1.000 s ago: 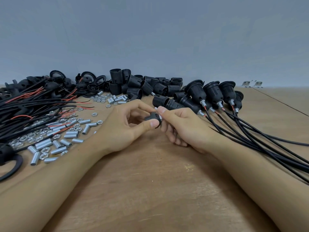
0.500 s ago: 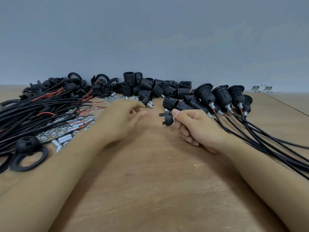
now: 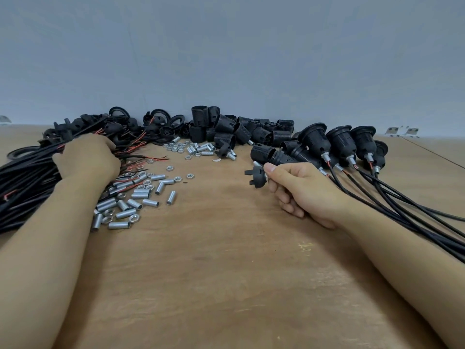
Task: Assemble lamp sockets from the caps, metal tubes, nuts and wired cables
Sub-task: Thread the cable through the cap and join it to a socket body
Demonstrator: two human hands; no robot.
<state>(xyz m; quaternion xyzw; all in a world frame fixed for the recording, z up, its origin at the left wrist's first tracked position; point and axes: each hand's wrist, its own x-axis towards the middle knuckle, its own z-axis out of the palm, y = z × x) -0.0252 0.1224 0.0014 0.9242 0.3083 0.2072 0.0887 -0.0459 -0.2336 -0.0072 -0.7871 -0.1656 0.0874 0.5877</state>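
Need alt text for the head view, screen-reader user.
A person's right hand pinches a small black cap above a wooden table, while the left hand rests on a pile of black wired cables. Metal tubes, nuts and finished sockets lie around.

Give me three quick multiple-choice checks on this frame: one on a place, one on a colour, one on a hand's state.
1. The loose metal tubes lie:
A. beside the left forearm
B. under the right wrist
C. on the far right edge

2. The cap in the right hand is:
A. white
B. black
C. red

3. The left hand is:
A. lifted clear of the table
B. down on the cable bundle
C. holding a nut

Key: 1 A, tubes scatter by the left arm. 2 B, cap is black plastic. 3 B, its fingers are down among the black cables.
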